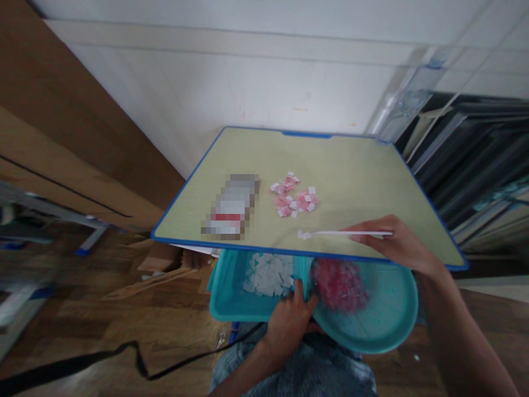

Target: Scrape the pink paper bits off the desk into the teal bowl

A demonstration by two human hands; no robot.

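Observation:
My right hand (386, 237) is closed around a slim white tool (351, 233) above the front of the pale yellow-green board (351, 171). At its tip are small white pieces (304, 235); whether they are gripped or lie on the board cannot be told. My left hand (289, 314) is below the board's front edge, its fingers over the adjoining rims of a turquoise rectangular tray (231, 311) and a round turquoise tray (397, 325). White square flakes (270, 274) fill part of the rectangular tray. Pink-red material (341, 284) lies in the round one. Pink clusters with white squares (295, 196) sit mid-board.
A pixelated flat object (233, 207) lies on the board's left side. Behind the board is a white wall (248, 82), with a clear plastic bottle (409, 105) at the back right. Dark stacked panels (479, 143) stand on the right. A black strap (140, 364) crosses the lower left.

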